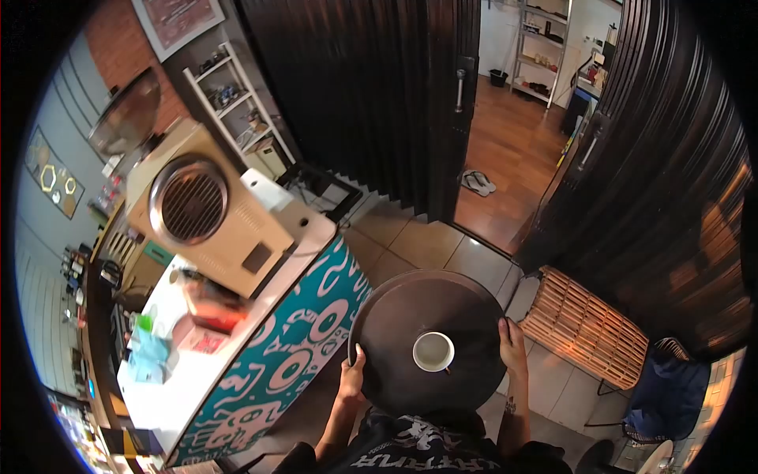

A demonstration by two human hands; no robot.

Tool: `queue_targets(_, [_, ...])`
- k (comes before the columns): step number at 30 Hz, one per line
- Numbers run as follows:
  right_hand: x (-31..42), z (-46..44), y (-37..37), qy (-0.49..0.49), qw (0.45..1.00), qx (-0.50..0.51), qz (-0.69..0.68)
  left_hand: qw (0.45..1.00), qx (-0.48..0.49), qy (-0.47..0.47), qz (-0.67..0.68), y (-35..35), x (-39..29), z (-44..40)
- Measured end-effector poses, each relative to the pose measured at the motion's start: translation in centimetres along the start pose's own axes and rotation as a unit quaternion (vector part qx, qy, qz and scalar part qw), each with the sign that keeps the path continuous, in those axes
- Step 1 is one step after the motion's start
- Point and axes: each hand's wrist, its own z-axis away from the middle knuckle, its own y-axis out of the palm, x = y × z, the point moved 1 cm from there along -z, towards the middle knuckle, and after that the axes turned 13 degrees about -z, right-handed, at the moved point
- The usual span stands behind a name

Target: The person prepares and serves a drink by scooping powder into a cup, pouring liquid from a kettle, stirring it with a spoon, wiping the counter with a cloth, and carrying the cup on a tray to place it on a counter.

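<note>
Closest of all is the person's black shirt (414,446), its front printed with pale lettering, and just past it a big round brown tray (426,300) is held out before the body, over the floor. One cup (433,351), white and upright, stands on the tray a little below its middle, on the side toward the chest. From here I can't tell whether there is anything to drink in it.

Both hands are busy with the tray: the left hand (352,375) grasps the rim on its side, thumb showing at the edge, and the right hand (512,344) grasps the opposite rim. Neither touches the cup.

To the person's left, apart from the tray, runs a desk (154,411) with a white top and a teal patterned front, carrying a beige machine (237,237) with a round grille. To the right, a slatted cane seat (584,324) sits near the dark folding doors (355,95); slippers (478,182) lie in the gap between them.

I'd call this the bearing of a loaded tray. The next move asks for an even hold at both rims, since a tilt could send the cup sliding.
</note>
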Motion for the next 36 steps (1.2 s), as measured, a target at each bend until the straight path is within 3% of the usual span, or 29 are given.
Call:
queue_targets(2, [-1.7, -4.9, -0.4, -0.010, 1.000, 0.001, -0.009, 0.998, -0.012, -0.034, -0.047, 2.4, -2.8, -3.9])
queue_targets(4, [1.2, -9.8, -0.3, -0.040, 0.997, -0.048, 0.054, 0.996, -0.017, -0.048, -0.074, 4.9, -6.6, -7.6])
queue_targets(8, [2.2, -21.8, -1.3, -0.032, 0.997, -0.010, 0.076, 0.998, -0.045, -0.047, -0.020, 11.1, -9.9, -16.2])
queue_targets(11, [4.7, -28.9, 0.0, -0.133, 0.985, -0.006, 0.113, 0.996, -0.019, -0.023, 0.079, 13.3, -14.6, -19.6])
queue_targets(14, [5.5, -36.0, 1.8, -0.212, 0.975, -0.030, 0.063, 0.998, -0.036, -0.033, 0.027, 14.6, -16.7, -23.8])
queue_targets(16, [5.9, -40.5, 2.1, -0.091, 0.993, 0.070, 0.026, 0.999, -0.043, 0.022, 0.012, 15.8, -17.6, -27.2])
queue_targets(19, [6.6, -46.6, 4.3, -0.141, 0.985, 0.091, 0.045, 0.994, -0.044, -0.064, 0.079, 17.2, -20.5, -31.2])
queue_targets(23, [7.1, -55.1, 8.3, -0.112, 0.987, 0.104, 0.049, 0.996, -0.014, -0.019, 0.091, 18.2, -23.9, -39.1])
queue_targets(25, [7.4, -59.6, 11.3, -0.149, 0.983, 0.067, 0.080, 0.992, -0.091, -0.009, 0.086, 18.6, -28.5, -41.8])
queue_targets(26, [8.0, -62.0, 11.9, -0.086, 0.983, 0.128, 0.098, 0.989, -0.116, -0.038, 0.080, 18.5, -29.4, -44.3])
queue_targets(27, [8.8, -64.6, 13.5, -0.096, 0.982, 0.132, 0.098, 0.985, -0.140, -0.068, 0.074, 18.3, -30.3, -46.8])
queue_targets(29, [9.4, -68.5, 16.8, -0.074, 0.978, 0.155, 0.118, 0.991, -0.107, 0.038, 0.067, 16.7, -30.6, -51.5])
queue_targets(30, [9.9, -69.8, 19.1, -0.024, 0.988, 0.114, 0.100, 0.977, -0.159, 0.000, 0.139, 15.6, -33.1, -52.7])
queue_targets(31, [11.3, -72.9, 23.4, -0.031, 0.985, 0.141, 0.095, 0.953, -0.216, -0.031, 0.211, 14.5, -35.6, -53.7])
queue_targets(33, [12.9, -75.5, 27.6, -0.013, 0.981, 0.179, 0.071, 0.972, -0.120, -0.002, 0.203, 12.2, -39.0, -54.0])
queue_targets(36, [12.0, -79.9, 33.9, -0.034, 0.970, 0.237, 0.045, 0.953, -0.175, -0.006, 0.249, 10.1, -40.6, -56.2])
